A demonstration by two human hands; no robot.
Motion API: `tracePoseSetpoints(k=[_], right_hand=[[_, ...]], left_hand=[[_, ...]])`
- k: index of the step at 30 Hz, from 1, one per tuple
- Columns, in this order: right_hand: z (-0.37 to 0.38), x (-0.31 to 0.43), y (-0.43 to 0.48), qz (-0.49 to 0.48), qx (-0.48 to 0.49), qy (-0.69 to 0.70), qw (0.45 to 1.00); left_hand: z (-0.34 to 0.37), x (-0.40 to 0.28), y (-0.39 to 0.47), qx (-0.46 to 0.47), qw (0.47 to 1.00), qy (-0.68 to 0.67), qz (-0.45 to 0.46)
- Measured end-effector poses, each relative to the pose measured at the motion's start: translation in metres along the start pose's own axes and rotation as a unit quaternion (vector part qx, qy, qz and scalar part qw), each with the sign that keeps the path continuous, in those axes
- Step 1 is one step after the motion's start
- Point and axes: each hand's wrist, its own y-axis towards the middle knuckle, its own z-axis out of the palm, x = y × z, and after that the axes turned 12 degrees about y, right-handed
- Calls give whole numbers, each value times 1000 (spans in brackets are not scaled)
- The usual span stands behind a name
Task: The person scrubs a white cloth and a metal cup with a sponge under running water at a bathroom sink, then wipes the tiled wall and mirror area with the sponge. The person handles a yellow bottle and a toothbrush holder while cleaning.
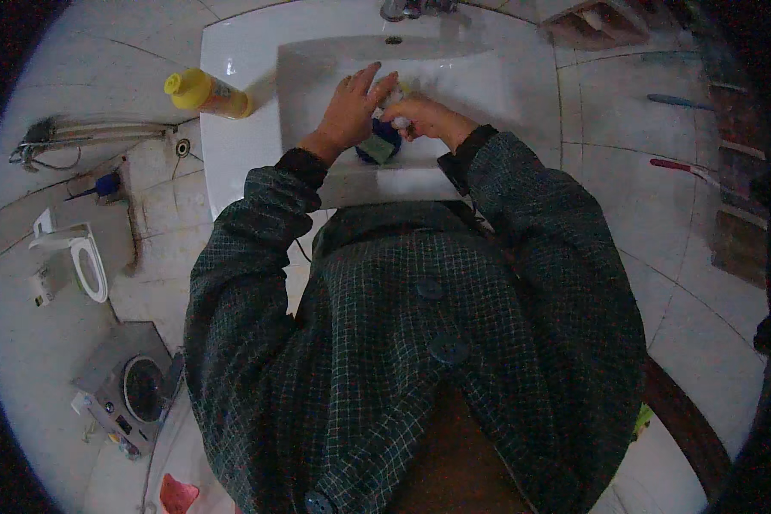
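Over the basin of a white washbasin (241,154), both hands meet at a dark blue item (395,136) with a pale green patch, perhaps a bottle or container. My left hand (352,106) rests against its whitish upper part, fingers spread and pointing up. My right hand (420,117) is curled at the same whitish part, its fingers bent around it; white foam or a white cap shows there, too blurred to tell. Something small and yellow shows just behind the hands. A yellow plastic bottle (212,96) with a yellow cap lies or leans on the basin's left rim.
A chrome faucet (417,8) stands at the basin's far edge. On the right wall are a corner shelf (594,26), a blue-handled item (679,101) and a red-handled one (671,165). To the left are a toilet (90,270) and a washing machine (128,385).
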Motion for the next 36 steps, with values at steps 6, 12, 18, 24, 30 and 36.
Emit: tracePoseSetpoints(k=[6, 12, 18, 24, 30, 36], right_hand=[[19, 1, -13, 177, 165, 45, 969], [20, 5, -24, 111, 196, -1, 974], [28, 5, -12, -31, 36, -401, 915], [27, 0, -5, -148, -16, -563, 813], [14, -9, 1, -263, 9, -663, 701], [12, -3, -2, -272, 102, -712, 640]], left_hand=[[-16, 1, 4, 132, 980, 42, 141], [-26, 2, 4, 125, 976, 107, 146], [-25, -13, 8, 268, 959, 86, 38], [0, -16, -5, 299, 946, 31, -123], [52, -12, -39, 230, 969, -60, -70], [75, -13, -54, 226, 968, -94, 49]])
